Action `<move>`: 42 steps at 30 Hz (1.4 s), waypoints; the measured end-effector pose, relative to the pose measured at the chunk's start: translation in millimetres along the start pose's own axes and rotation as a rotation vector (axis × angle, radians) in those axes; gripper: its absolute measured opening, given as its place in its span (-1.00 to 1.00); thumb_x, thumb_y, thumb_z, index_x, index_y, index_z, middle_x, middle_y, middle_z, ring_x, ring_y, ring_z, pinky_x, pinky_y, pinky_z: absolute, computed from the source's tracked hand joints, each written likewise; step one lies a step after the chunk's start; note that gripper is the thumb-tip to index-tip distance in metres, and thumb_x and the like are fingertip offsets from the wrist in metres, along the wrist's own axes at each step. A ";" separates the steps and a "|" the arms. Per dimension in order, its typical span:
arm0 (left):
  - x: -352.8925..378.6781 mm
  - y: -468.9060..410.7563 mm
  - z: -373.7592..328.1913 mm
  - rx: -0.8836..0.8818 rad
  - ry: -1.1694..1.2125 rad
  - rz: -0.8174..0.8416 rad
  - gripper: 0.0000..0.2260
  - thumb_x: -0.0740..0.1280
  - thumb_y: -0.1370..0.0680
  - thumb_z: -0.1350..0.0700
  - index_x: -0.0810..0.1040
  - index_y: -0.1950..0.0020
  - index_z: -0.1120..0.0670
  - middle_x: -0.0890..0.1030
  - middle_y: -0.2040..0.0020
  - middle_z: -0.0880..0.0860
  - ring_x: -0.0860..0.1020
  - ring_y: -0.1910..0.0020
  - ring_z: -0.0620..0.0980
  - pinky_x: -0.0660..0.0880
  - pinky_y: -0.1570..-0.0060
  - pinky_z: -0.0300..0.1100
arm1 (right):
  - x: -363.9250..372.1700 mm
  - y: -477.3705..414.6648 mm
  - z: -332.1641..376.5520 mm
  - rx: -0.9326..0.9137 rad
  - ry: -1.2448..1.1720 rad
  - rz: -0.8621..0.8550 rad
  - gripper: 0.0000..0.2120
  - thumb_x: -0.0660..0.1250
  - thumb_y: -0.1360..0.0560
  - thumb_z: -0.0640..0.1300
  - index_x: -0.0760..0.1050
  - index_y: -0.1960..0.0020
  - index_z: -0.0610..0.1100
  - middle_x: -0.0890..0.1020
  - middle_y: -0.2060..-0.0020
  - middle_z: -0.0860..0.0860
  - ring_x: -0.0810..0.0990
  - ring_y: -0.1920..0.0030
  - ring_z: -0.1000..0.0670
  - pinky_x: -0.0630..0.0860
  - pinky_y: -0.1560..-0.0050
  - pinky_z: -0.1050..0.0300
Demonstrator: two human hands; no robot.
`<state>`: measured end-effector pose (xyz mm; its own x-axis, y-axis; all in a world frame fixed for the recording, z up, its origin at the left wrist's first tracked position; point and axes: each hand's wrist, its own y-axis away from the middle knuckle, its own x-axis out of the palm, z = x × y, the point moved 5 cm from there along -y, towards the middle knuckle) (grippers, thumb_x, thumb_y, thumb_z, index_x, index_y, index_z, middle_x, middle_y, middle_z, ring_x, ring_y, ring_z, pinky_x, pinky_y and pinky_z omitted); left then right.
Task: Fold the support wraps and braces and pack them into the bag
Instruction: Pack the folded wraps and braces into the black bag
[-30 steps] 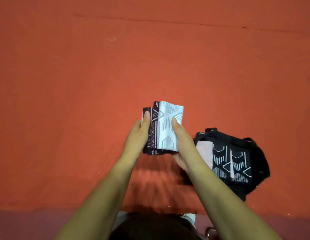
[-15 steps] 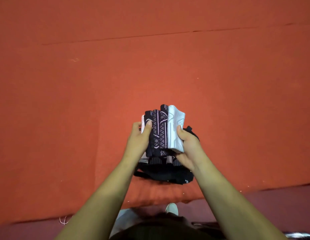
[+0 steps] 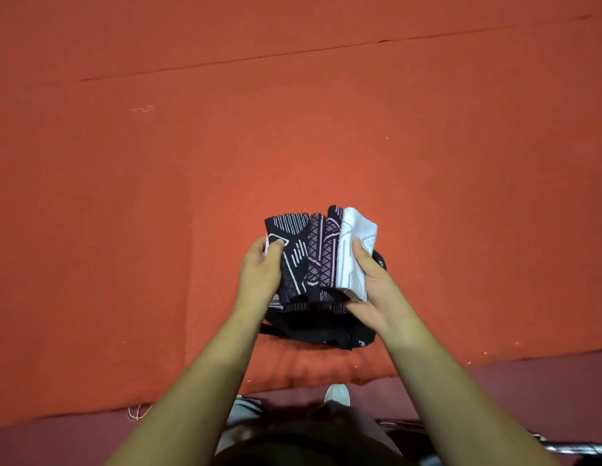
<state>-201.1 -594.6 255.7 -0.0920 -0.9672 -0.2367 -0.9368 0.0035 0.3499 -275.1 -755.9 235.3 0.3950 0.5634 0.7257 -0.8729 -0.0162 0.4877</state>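
Observation:
I hold a stack of folded support wraps [image 3: 318, 253] upright between both hands, just above a black bag [image 3: 313, 329] that lies on the red cloth. The stack has dark patterned pieces on the left and a white one [image 3: 355, 237] on the right. My left hand [image 3: 260, 275] grips the stack's left side, thumb on the front dark piece. My right hand [image 3: 371, 287] grips the right side, thumb on the white piece. The stack's lower edge meets the bag's opening, where more patterned fabric shows. Most of the bag is hidden behind the stack and my hands.
The red cloth [image 3: 158, 196] covers the whole work surface, with a seam running across the far part. Its near edge ends at a dark maroon floor [image 3: 528, 381]. A white shoe tip [image 3: 338, 395] shows below the edge. A loose thread [image 3: 143, 109] lies far left.
The stack has moved right and down from open cloth to over the bag. The pieces have fanned apart a little, and the bag now sits directly under my hands.

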 end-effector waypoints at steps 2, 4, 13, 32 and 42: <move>1.3 -1.1 3.6 -0.062 0.091 0.024 -0.89 0.28 -0.60 0.03 0.57 -0.05 0.01 0.67 0.13 0.02 0.61 0.26 -0.08 0.49 0.29 -0.16 | -4.5 -3.2 0.4 -0.001 0.013 -0.017 -0.49 0.26 -0.62 0.06 0.40 -0.46 -0.21 0.51 -0.36 -0.24 0.47 -0.38 -0.24 0.36 -0.43 -0.21; 6.7 -2.4 9.8 -0.111 0.159 0.125 -0.84 0.35 -0.59 -0.02 0.55 -0.12 -0.01 0.70 0.07 0.02 0.64 0.23 -0.10 0.49 0.36 -0.24 | -7.3 -5.7 -1.7 0.008 0.032 -0.016 -0.47 0.30 -0.62 0.04 0.37 -0.47 -0.23 0.46 -0.39 -0.28 0.43 -0.42 -0.27 0.29 -0.47 -0.26; 8.1 -20.1 15.8 -0.076 0.202 0.205 -0.67 0.48 -0.51 0.13 0.53 -0.24 0.11 0.70 -0.03 0.02 0.68 0.11 -0.05 0.57 0.25 -0.21 | -36.0 -4.7 24.8 -0.116 0.141 -0.175 -0.52 0.34 -0.54 -0.09 0.43 -0.40 -0.26 0.58 -0.26 -0.27 0.56 -0.27 -0.27 0.52 -0.26 -0.25; 7.2 -41.6 63.9 -0.295 0.117 0.440 -0.63 0.49 -0.46 -0.01 0.56 -0.23 0.04 0.72 -0.07 0.12 0.70 -0.03 0.14 0.58 -0.09 0.14 | -95.6 -28.8 -0.1 -0.003 0.665 -0.539 -0.60 0.42 -0.52 -0.30 0.35 -0.28 -0.21 0.65 -0.06 -0.17 0.69 0.12 -0.11 0.64 0.15 -0.02; 17.3 -43.8 91.8 -0.401 0.159 0.366 -0.73 0.43 -0.56 0.14 0.56 -0.25 0.12 0.72 -0.07 0.11 0.69 -0.06 0.11 0.62 -0.07 -0.02 | -114.1 -54.0 -15.0 0.019 0.805 -0.585 -0.62 0.36 -0.57 -0.14 0.37 -0.34 -0.15 0.66 -0.08 -0.15 0.69 0.02 -0.14 0.62 -0.06 -0.22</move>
<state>-192.6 -588.1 153.0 -0.3056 -0.9475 0.0936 -0.6490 0.2792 0.7077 -277.4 -807.0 119.0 0.4434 0.8794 -0.1734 -0.5951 0.4335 0.6767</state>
